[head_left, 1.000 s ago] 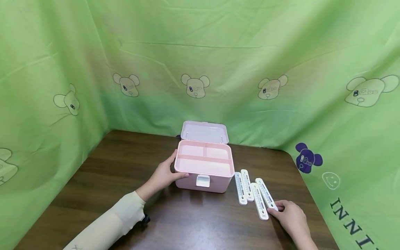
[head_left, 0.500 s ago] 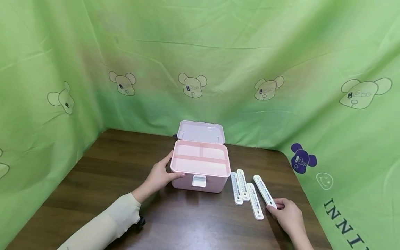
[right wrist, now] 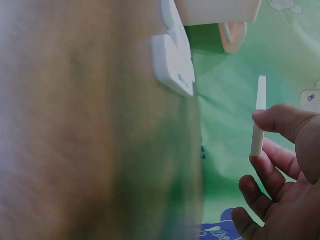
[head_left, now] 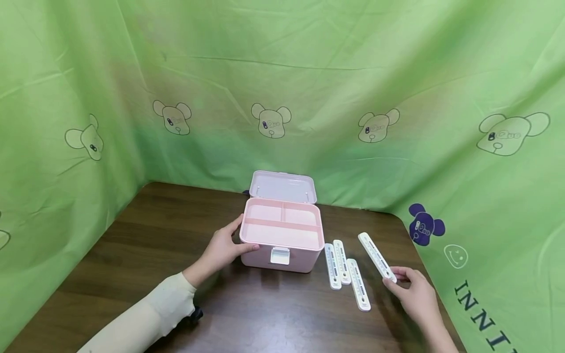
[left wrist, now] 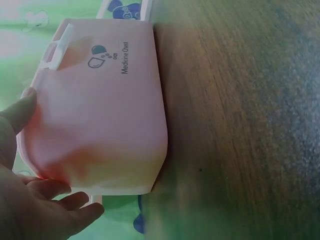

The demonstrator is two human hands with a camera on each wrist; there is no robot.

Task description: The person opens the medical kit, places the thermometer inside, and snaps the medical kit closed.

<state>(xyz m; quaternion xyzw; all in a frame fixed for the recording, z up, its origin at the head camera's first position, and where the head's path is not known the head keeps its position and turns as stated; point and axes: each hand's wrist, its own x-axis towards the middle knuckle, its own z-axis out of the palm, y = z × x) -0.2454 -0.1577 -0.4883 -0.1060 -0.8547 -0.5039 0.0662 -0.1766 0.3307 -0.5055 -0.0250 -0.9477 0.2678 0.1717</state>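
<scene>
My left hand (head_left: pixel 220 252) holds the near left corner of a pink medicine box (head_left: pixel 302 260), thumb on its front and fingers along its side. The left wrist view shows "Medicine Chest" printed on the box's front (left wrist: pixel 107 100). Its lid (head_left: pixel 282 187) is tipped back, baring a divided pink tray (head_left: pixel 282 235). My right hand (head_left: pixel 417 296) pinches the near end of a white wall thermometer (head_left: pixel 375 255) between thumb and fingers; in the right wrist view this thermometer (right wrist: pixel 259 100) appears edge-on, above the tabletop. Three similar thermometers (head_left: pixel 332 267) lie right of the box.
The brown wooden table (head_left: pixel 185 215) is enclosed by a green curtain (head_left: pixel 326 83) printed with bear heads. A white latch (head_left: pixel 280 255) hangs on the box's front. A small black object (head_left: pixel 196 314) shows beside the left sleeve (head_left: pixel 145 316).
My right hand has drawn one thermometer away from the others to the right and raised it off the table. The left hand keeps its place on the box. The head view has shifted slightly.
</scene>
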